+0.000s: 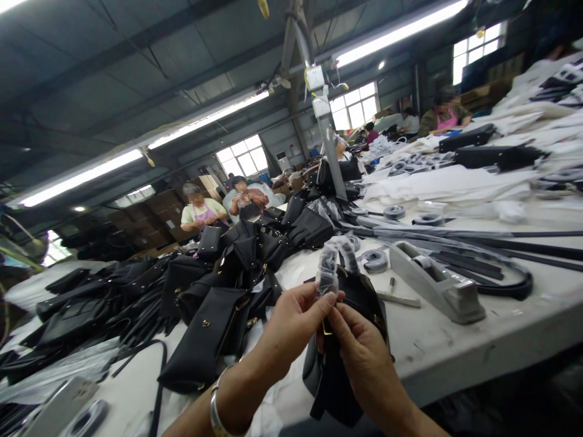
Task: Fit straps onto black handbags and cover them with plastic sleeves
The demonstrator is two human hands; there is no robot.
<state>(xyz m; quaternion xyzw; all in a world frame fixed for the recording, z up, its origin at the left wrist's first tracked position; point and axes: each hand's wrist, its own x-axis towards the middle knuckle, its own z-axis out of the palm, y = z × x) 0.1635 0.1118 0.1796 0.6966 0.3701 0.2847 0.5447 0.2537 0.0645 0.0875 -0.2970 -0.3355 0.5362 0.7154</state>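
Note:
A black handbag [327,382] with gold-coloured buckles sits at the table's near edge, in front of me. Its handle [328,267] arches up, wrapped in clear plastic film. My left hand [294,318] is closed on the lower end of that wrapped handle, thumb and forefinger pinched together. Just beside it, my right hand [364,349] pinches at the same spot, above a gold buckle [327,328]. The fingertips of both hands meet there and hide what lies between them. A bracelet circles my left wrist.
A grey tape dispenser [437,282] stands right of the bag, near tape rolls [376,261] and long black straps [523,246]. Many black bags [204,328] cover the left side. Another dispenser [64,403] is at lower left. A metal post [334,158] rises behind; people work beyond.

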